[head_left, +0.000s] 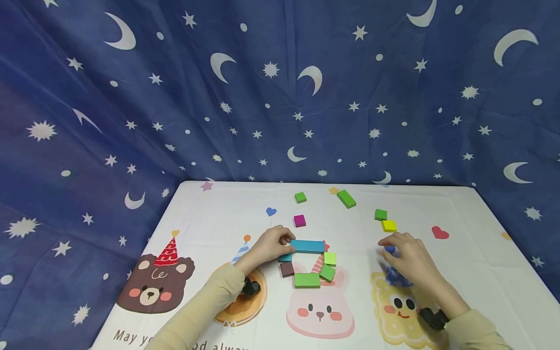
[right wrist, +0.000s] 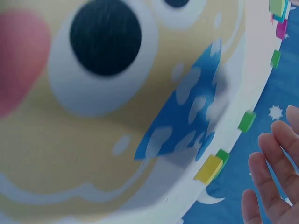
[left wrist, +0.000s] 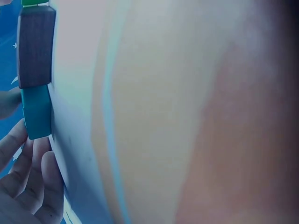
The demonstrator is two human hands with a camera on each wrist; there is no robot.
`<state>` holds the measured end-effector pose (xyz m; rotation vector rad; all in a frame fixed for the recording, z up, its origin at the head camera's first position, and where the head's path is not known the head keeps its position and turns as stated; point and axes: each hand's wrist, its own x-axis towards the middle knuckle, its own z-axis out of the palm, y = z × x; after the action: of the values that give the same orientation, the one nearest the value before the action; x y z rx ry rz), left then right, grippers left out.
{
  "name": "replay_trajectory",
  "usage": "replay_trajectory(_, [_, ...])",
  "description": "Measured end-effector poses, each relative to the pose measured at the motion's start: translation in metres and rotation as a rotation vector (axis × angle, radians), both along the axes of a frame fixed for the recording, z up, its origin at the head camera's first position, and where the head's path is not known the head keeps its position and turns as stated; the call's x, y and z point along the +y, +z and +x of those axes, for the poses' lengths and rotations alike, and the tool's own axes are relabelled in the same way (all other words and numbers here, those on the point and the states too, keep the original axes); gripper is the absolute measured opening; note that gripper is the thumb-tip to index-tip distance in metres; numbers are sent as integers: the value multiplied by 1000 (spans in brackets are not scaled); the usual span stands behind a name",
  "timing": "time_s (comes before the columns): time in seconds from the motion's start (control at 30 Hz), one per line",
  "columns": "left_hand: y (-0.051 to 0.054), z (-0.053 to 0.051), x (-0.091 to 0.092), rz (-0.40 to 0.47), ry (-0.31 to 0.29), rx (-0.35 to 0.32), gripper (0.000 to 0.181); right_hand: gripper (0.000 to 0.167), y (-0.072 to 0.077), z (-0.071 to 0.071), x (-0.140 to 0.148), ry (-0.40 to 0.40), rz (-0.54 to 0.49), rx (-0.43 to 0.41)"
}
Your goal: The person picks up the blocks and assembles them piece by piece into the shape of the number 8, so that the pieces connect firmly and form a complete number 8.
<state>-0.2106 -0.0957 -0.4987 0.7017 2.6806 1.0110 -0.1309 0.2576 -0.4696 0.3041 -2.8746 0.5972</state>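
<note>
At the left end of a long blue block (head_left: 307, 246), my left hand (head_left: 272, 245) pinches with thumb and fingertips. A smaller blue block (head_left: 285, 258) (left wrist: 37, 112) lies just below those fingers, beside a dark brown block (head_left: 287, 269) (left wrist: 36, 46). A green rectangular block (head_left: 307, 280), a tilted green block (head_left: 327, 272) and a light green block (head_left: 330, 258) complete a rough ring with them. My right hand (head_left: 411, 260) (right wrist: 278, 172) hovers at the right over the printed biscuit's hat, fingers relaxed, nothing held.
Farther back lie a magenta block (head_left: 299, 221), a small green block (head_left: 300, 197) and a longer green one (head_left: 346, 199). A yellow block (head_left: 389, 226) (right wrist: 209, 169) sits against another green block (head_left: 381, 214) beyond my right hand. A starry blue curtain (head_left: 280, 97) hangs behind the table.
</note>
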Motion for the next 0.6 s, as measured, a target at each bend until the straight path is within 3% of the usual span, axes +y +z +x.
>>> replay_trajectory(0.27, [2,0,-1,12,-13,4,21,23,0,-11,15,-52,-18,-35])
replay_trajectory(0.47, [8,1,-1,43,-37,30,20,30,1,-21,26,-118,-32,-109])
replay_trajectory(0.6, [6,-1,1,21,-10,-5,19,33,1,-29,32,-143,-39,-134])
